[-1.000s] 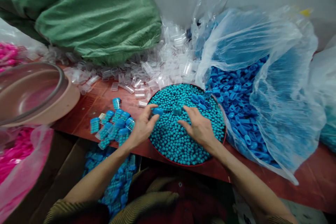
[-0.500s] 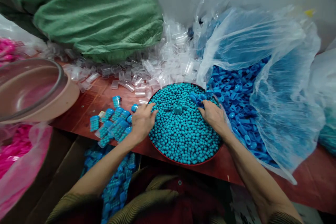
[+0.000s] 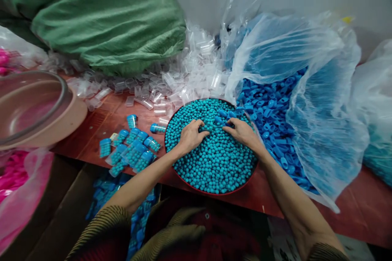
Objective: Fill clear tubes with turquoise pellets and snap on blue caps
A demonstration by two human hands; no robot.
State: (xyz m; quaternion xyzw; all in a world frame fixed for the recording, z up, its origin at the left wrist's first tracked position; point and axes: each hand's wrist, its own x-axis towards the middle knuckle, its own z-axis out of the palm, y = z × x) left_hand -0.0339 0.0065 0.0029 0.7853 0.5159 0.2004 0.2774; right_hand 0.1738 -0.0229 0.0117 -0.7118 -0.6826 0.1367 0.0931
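Observation:
A round red-rimmed tub (image 3: 211, 192) full of small turquoise beads (image 3: 214, 167) stands in front of me. My left hand (image 3: 192, 135) is over the beads with thumb and forefinger apart, close to a small clump near the tub's middle that I cannot make out clearly. At the tub's right side, my right hand (image 3: 241, 132) has its fingers curled at a few blue caps (image 3: 223, 115) lying on the beads, and appears to pinch one. Left of the tub lie several capped, bead-filled tubes (image 3: 134, 147); a single capped tube (image 3: 157, 128) rests beside the rim.
Clear empty tubes (image 3: 171, 81) are heaped behind the tub. An open plastic bag (image 3: 324, 118) of blue caps (image 3: 266, 110) sits at right. A green cloth bundle (image 3: 107, 20) and beige basin (image 3: 73, 118) are at left; more filled tubes (image 3: 139, 220) lie below the table (image 3: 92, 138).
My left hand has moved right, from the filled tubes to over the beads, leaving a capped tube beside the rim. My right hand stays at the blue caps. The view has shifted slightly.

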